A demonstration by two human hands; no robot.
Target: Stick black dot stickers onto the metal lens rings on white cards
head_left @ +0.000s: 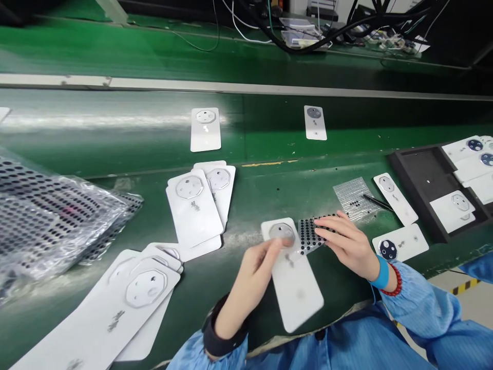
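Observation:
A white phone back cover (298,293) with an octagonal camera ring lies in front of me on the green bench. My left hand (256,270) is over its upper end, thumb and forefinger drawn together at the camera ring; the fingertips are smeared, and anything tiny between them is hidden. Beside that cover's upper right edge is a clear sheet of black round dots (308,234). My right hand (348,244) rests on this sheet with its fingers stretched out and apart. Another clear sheet, mostly bare of dots (356,198), lies beyond, with black tweezers (377,202) across it.
White covers lie in stacks (196,216) at centre left and a larger pile (111,313) nearer me. Bagged dot sheets (57,216) are far left. Right stands a black tray (419,169) holding covers, with two covers (408,241) beside it. Single covers (206,136) lie farther back.

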